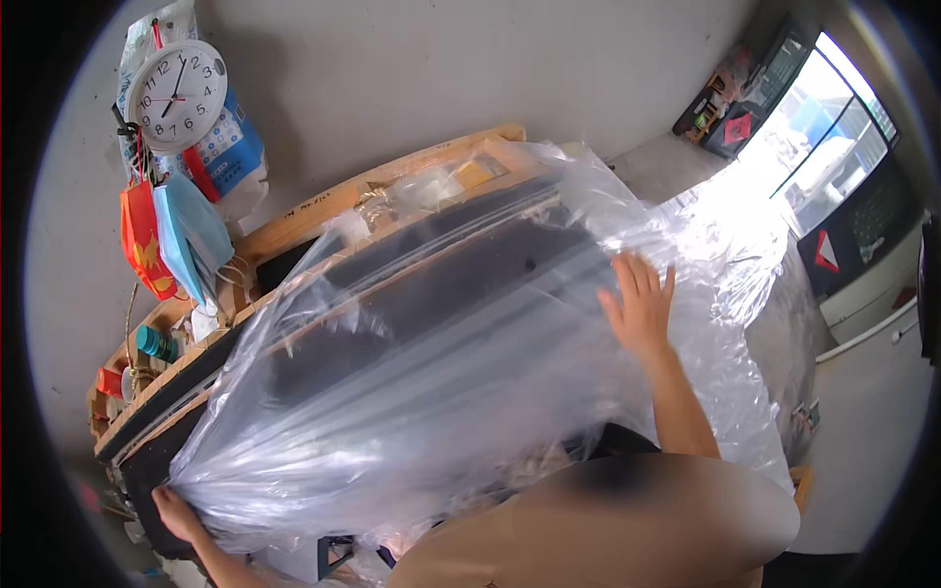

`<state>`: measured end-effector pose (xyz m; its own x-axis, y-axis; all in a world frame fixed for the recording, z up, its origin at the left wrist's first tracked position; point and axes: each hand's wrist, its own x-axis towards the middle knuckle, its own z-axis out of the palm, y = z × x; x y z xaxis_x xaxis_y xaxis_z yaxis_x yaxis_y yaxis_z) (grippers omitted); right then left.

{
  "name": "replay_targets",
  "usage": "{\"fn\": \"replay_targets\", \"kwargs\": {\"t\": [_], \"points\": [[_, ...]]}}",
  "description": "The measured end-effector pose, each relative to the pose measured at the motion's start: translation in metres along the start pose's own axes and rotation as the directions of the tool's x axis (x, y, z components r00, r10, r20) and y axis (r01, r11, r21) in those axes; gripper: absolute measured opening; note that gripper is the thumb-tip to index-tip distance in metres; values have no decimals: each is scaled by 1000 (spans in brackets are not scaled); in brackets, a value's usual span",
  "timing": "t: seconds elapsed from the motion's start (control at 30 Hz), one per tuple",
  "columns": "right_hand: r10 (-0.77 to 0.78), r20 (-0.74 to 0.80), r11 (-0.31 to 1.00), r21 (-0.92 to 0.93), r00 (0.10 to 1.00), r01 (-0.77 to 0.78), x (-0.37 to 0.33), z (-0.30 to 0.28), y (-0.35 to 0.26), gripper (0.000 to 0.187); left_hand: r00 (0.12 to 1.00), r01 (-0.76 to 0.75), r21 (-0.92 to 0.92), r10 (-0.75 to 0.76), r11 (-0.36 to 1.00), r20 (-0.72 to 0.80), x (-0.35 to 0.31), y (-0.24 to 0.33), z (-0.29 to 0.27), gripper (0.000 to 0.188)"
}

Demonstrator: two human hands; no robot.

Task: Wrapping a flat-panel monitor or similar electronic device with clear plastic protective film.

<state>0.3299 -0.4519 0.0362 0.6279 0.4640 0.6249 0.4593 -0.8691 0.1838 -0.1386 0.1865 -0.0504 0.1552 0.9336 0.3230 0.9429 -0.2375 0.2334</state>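
At the workbench, head view looking down:
Plastic sheet: large clear plastic sheet (461, 363) draped over a long dark panel (461, 269), bunched to a gather at lower left, spread wide toward upper right.
Left hand: left hand (174, 512) at lower left edge, fingers closed tight around the gathered end of the sheet.
Right hand: right hand (639, 306) flat on top of the sheet at right, fingers spread apart and pointing up, palm pressing the film; grips nothing.
Panel: lies lengthwise on a wooden bench (392, 181), running from lower left to upper right, seen through the film.
Bench clutter: small items along the back rail, blurred; teal-capped bottle (155, 343) at left end.
Wall: white wall clock (177, 95) at upper left, with blue and orange bags (167, 240) hanging below it.
Right side: bright glazed doorway (833, 127) at upper right, well apart from both hands.
Foreground: person's own blurred body fills the lower middle.
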Motion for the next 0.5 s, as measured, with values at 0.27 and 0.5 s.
{"fn": "replay_targets", "kwargs": {"t": [0.27, 0.5], "points": [[293, 760, 874, 33, 580, -485, -170, -12, 47, 28, 974, 221, 172, -226, 960, 10, 36, -81, -4, 33], [-149, 356, 945, 327, 923, 27, -1, 37, -36, 40, 977, 199, 183, -209, 963, 34, 29, -59, -7, 36]]}}
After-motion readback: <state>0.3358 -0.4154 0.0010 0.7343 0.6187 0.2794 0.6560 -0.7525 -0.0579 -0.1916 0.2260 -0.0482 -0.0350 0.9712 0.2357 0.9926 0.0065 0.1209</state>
